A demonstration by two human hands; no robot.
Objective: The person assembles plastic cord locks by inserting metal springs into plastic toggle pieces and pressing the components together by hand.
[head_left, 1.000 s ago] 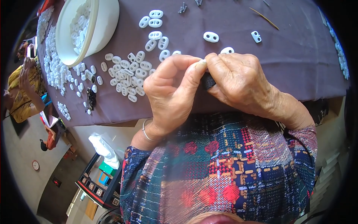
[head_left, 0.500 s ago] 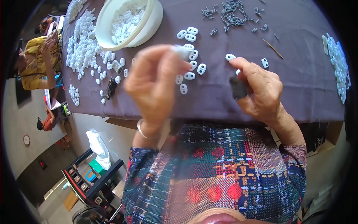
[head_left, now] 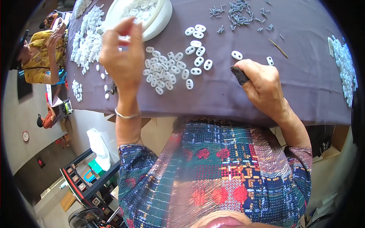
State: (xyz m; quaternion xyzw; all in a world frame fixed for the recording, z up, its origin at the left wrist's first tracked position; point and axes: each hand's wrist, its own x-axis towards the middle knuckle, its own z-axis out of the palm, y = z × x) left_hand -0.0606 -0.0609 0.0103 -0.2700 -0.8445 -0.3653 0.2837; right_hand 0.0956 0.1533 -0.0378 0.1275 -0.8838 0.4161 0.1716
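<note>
My left hand (head_left: pixel 123 57), smeared by motion, is raised over the near rim of a white bowl (head_left: pixel 161 22) full of white plastic pieces. Whether anything sits between its fingers is not clear. My right hand (head_left: pixel 260 81) is closed near the table's front, its thumb in a black cover (head_left: pixel 240 75) and pressed to the forefinger; what they pinch is hidden. Just beyond those fingertips lies one white oval two-hole cord-lock piece (head_left: pixel 237 55). Another white piece (head_left: pixel 270 60) stands right of it. Between my hands are a pile of similar pieces (head_left: pixel 162 71) and a looser group (head_left: pixel 199 61).
Small metal springs (head_left: pixel 240 15) are scattered at the far side. A thin wooden stick (head_left: pixel 278 48) lies right of them. More white pieces are heaped at the left (head_left: pixel 88 41), and pale bluish ones (head_left: pixel 343 70) at the right edge. Other people (head_left: pixel 43 57) sit beyond the left end.
My left hand has swung left and away toward the bowl, uncovering the pile. The white piece it held is no longer visible. My right forefinger has drawn back from the oval piece.
</note>
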